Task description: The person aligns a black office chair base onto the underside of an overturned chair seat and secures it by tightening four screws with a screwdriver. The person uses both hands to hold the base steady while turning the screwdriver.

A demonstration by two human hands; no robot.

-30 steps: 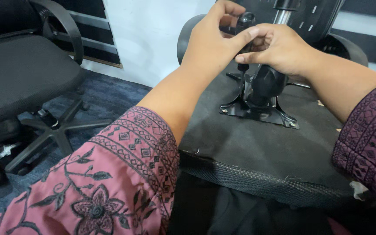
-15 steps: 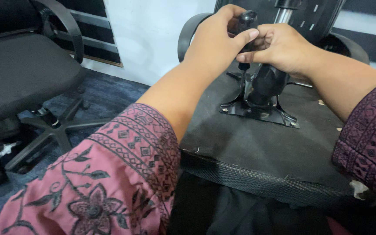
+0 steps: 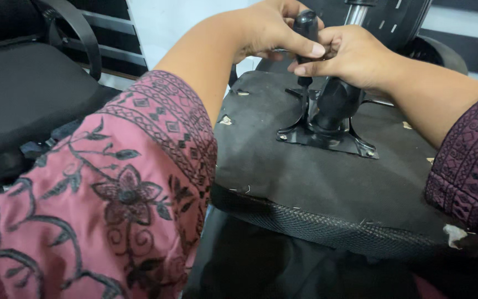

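I am gripping the black lever handle [image 3: 307, 27] with the closed left hand [image 3: 261, 27] and pinching right hand [image 3: 352, 55], directly above the already seated mounting plate [image 3: 327, 138] on the upturned seat [image 3: 283, 177]; lever fitting is remaining.

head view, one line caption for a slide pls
Both hands, left hand and right hand, grip a black lever knob above an upturned chair seat.

sleeve [image 3: 112, 194], lower left: pink, dark floral and geometric print | seat underside [image 3: 305, 182], centre: black, mesh edge | bracket [image 3: 327, 135]: black | handle [image 3: 307, 27], top: black | wall [image 3: 178, 22]: white
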